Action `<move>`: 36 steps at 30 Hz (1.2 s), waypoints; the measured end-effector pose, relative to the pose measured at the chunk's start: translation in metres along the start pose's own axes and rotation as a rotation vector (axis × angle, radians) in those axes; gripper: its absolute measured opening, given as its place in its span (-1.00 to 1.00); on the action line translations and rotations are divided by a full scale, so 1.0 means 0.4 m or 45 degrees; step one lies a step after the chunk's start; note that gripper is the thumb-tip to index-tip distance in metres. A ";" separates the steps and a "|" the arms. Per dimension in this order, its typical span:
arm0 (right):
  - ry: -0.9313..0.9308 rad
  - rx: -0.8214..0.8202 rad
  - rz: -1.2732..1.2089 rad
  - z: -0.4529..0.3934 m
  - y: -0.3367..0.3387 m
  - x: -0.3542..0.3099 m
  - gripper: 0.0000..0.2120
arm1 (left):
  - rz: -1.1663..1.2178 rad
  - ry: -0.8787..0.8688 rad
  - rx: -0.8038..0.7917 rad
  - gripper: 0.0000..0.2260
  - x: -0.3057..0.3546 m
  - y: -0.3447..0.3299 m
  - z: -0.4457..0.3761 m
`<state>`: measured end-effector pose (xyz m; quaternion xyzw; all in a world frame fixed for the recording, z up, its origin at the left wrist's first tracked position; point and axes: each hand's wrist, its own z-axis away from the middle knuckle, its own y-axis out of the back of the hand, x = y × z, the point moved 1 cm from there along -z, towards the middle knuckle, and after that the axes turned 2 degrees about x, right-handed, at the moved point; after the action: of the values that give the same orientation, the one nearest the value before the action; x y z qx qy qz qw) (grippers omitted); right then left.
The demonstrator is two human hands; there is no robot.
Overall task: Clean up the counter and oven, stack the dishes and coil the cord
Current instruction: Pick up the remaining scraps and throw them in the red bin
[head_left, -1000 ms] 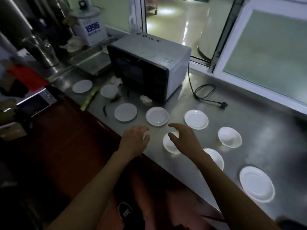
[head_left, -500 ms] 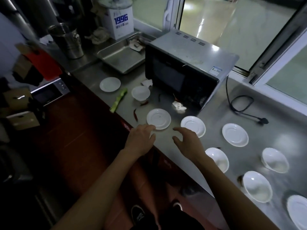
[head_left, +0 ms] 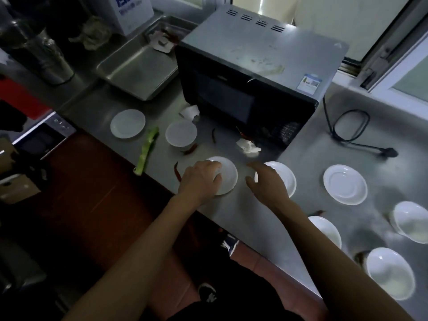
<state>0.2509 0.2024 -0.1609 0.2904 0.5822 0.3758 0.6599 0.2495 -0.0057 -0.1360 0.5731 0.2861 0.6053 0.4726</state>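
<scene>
Left hand: the left hand [head_left: 202,180] lies over the near-left part of a white saucer [head_left: 228,176] by the counter's front edge; its fingers curl down onto the saucer, but whether they grip the rim I cannot tell.
Right hand: the right hand [head_left: 268,185] hovers over the left part of a second saucer [head_left: 286,179], fingers spread and relaxed, holding nothing; contact with it I cannot tell.
Other dishes: a third saucer [head_left: 345,184] sits to the right of these two. Three bowls lie at the right: one [head_left: 327,229] partly behind the right forearm, one [head_left: 412,222] near the frame edge, one [head_left: 391,273] closest to the person. Further left, a flat plate [head_left: 127,123] and a small bowl [head_left: 181,133] stand apart from each other.
Oven: a grey oven [head_left: 261,54] with a dark door stands at the back of the steel counter [head_left: 254,218], with smears on its top.
Cord: a black cord [head_left: 347,126] lies in a loose loop to the right of the oven, its plug [head_left: 390,152] flat on the counter.
Scraps: a green stalk [head_left: 147,150] lies between the plate and the small bowl; red chillies [head_left: 177,170] are scattered near the left hand; crumpled paper [head_left: 248,147] lies in front of the oven door, another piece [head_left: 190,111] at its left corner.
Behind: a metal tray [head_left: 139,63] sits to the left of the oven.
</scene>
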 end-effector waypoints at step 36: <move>-0.362 0.311 0.072 -0.387 -0.145 -0.064 -0.75 | 0.027 -0.348 -0.098 -0.75 -0.256 0.102 -0.512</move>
<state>0.1062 0.1408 -0.2181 0.4349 0.5159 0.2759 0.6845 0.0315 -0.0739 -0.1798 0.6346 0.1896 0.5373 0.5222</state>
